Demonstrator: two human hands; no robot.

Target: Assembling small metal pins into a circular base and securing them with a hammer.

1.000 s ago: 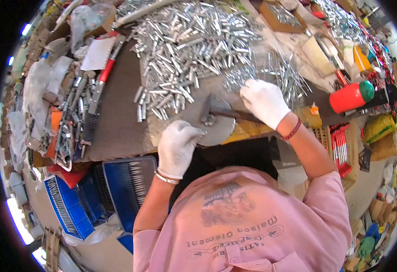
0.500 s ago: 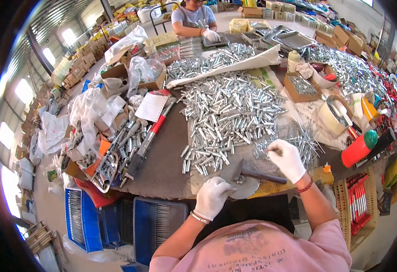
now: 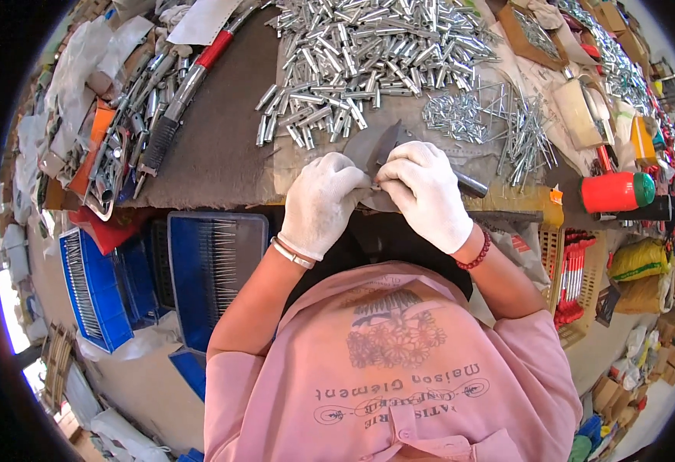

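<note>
My left hand (image 3: 318,204) and my right hand (image 3: 430,196), both in white gloves, meet at the table's near edge. Their thumbs and fingertips pinch together around something tiny, mostly hidden by the gloves. Just beyond them lies a grey metal disc (image 3: 362,146), partly covered. A hammer rests on it, its dark handle (image 3: 472,185) sticking out past my right hand. Farther off spreads a big heap of short silver metal tubes (image 3: 376,54). Right of the disc are a small pile of tiny metal pieces (image 3: 454,115) and a bunch of long thin metal pins (image 3: 524,135).
On the left lie mixed tubes and a red-and-black rod (image 3: 174,112). Blue bins (image 3: 218,231) holding thin metal rods stand below the table edge. A red-and-green cylinder (image 3: 618,192) lies to the right, above a yellow crate (image 3: 580,331) with red-tipped parts.
My right hand has come left from beside the small-piece pile to meet my left hand at the disc. The view has tilted down toward my body.
</note>
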